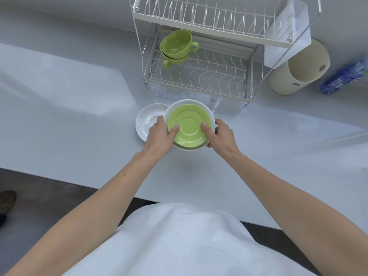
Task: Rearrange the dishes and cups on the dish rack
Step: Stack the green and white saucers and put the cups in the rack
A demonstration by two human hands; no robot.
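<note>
While both arms reach forward, left hand (159, 134) and right hand (220, 134) gripping stacked saucers (188, 129), thumbs on top

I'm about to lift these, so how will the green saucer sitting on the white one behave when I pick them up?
The green saucer looks glazed and glossy, so it may slide on the white saucer if tilted. It seems rigid ceramic, so probably chips if dropped. Left hand and right hand grip opposite edges with thumbs on top, which should steady it.
</note>
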